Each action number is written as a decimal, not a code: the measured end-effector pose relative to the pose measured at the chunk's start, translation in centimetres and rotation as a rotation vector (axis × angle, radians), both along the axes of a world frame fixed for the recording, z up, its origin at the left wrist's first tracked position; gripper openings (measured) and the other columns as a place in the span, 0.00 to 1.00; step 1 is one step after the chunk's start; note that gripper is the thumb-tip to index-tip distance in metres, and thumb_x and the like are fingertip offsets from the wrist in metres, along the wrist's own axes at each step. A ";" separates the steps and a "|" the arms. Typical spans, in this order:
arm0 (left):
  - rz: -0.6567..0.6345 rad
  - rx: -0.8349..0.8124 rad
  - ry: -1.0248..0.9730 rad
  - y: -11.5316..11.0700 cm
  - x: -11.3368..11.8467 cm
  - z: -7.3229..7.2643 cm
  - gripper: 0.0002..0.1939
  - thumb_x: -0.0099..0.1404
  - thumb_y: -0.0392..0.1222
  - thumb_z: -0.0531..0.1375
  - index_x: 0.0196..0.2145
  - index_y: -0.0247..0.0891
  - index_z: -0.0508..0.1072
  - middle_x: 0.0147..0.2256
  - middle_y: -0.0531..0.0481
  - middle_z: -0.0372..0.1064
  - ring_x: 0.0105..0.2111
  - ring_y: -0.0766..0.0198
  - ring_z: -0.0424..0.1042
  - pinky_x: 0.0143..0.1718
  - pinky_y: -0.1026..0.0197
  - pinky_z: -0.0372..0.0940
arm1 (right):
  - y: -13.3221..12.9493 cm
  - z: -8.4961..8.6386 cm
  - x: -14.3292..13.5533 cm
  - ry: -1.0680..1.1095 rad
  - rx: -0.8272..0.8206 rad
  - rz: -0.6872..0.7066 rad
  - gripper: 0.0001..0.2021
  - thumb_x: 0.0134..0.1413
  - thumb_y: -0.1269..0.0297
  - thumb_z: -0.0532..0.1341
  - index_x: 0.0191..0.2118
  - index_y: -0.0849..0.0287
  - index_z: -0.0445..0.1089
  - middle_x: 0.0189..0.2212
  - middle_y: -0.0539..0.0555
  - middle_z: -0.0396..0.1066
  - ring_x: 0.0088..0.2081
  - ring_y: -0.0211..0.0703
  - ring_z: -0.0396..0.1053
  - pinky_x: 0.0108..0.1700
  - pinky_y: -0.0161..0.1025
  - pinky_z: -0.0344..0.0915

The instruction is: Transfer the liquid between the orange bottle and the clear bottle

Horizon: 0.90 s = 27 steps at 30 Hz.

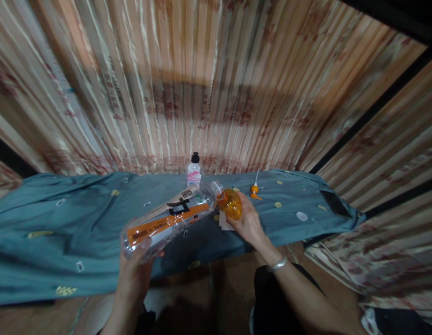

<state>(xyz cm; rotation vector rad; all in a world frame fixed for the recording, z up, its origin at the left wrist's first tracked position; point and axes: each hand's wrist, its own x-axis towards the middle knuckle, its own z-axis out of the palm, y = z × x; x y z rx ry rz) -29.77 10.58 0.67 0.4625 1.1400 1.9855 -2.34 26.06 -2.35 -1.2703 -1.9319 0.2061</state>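
My left hand [141, 258] is wrapped round the base of a large clear plastic bottle [170, 216] with an orange and white label. The bottle is tilted, its neck pointing up to the right. In my right hand [249, 221] is a small see-through orange bottle [231, 203], tipped sideways so that its mouth meets the neck of the clear bottle. Whether liquid passes between them I cannot tell. Just beyond my right hand, an orange pump top [255, 190] with a pale tube lies on the cloth.
A small bottle with a black cap and pink label [194, 174] stands behind the clear bottle. A dark phone-like slab [334, 204] and a pale round disc [301, 216] lie at the right on the patterned green-blue cloth [90, 223]. Striped curtains [202, 93] hang behind.
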 end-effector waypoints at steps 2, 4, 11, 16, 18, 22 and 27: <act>-0.006 -0.004 -0.003 0.1 -0.1 0.1 0.30 0.49 0.49 0.81 0.48 0.44 0.79 0.42 0.50 0.82 0.33 0.57 0.79 0.23 0.65 0.70 | 0.0 0.7 0.2 0.042 -0.035 -0.004 0.38 0.52 0.60 0.69 0.69 0.60 0.64 0.65 0.67 0.74 0.67 0.63 0.73 0.70 0.61 0.70; -0.033 -0.014 0.008 0.3 -0.3 0.0 0.34 0.43 0.50 0.82 0.48 0.42 0.79 0.40 0.48 0.83 0.32 0.54 0.80 0.22 0.62 0.72 | 0.1 1.2 0.4 0.071 -0.070 -0.007 0.39 0.53 0.58 0.70 0.69 0.60 0.64 0.65 0.67 0.74 0.67 0.63 0.73 0.70 0.61 0.70; -0.071 0.018 0.088 0.2 -0.7 0.4 0.29 0.45 0.53 0.82 0.43 0.40 0.83 0.38 0.46 0.83 0.30 0.57 0.77 0.21 0.65 0.71 | 0.1 0.7 0.6 0.085 -0.054 -0.020 0.42 0.50 0.60 0.71 0.70 0.61 0.63 0.67 0.68 0.72 0.68 0.65 0.72 0.71 0.62 0.69; -0.003 0.032 0.081 -0.2 -0.8 0.8 0.29 0.45 0.51 0.82 0.44 0.41 0.83 0.38 0.50 0.82 0.29 0.61 0.77 0.21 0.67 0.71 | 0.0 0.3 0.6 0.046 -0.042 -0.002 0.42 0.50 0.63 0.72 0.71 0.60 0.62 0.67 0.67 0.73 0.68 0.65 0.72 0.71 0.64 0.69; 0.008 0.023 0.065 -0.3 -1.4 0.5 0.32 0.43 0.49 0.83 0.46 0.42 0.83 0.39 0.52 0.82 0.29 0.61 0.77 0.21 0.67 0.70 | 0.0 0.3 0.6 0.029 -0.025 0.015 0.43 0.50 0.63 0.72 0.72 0.61 0.61 0.67 0.69 0.72 0.68 0.65 0.71 0.71 0.64 0.68; -0.026 -0.008 0.068 -0.5 -2.7 0.0 0.37 0.41 0.47 0.83 0.50 0.43 0.82 0.39 0.51 0.82 0.28 0.59 0.78 0.22 0.64 0.71 | 0.1 -0.2 0.4 0.007 0.025 0.025 0.44 0.50 0.64 0.72 0.72 0.63 0.60 0.67 0.70 0.72 0.68 0.65 0.72 0.71 0.63 0.70; 0.012 -0.008 0.101 -1.0 -2.7 0.2 0.40 0.42 0.47 0.83 0.53 0.46 0.80 0.44 0.50 0.81 0.29 0.59 0.78 0.25 0.61 0.74 | 0.1 -0.8 0.0 -0.010 0.090 0.019 0.44 0.49 0.65 0.72 0.72 0.61 0.61 0.66 0.69 0.73 0.67 0.66 0.73 0.68 0.64 0.72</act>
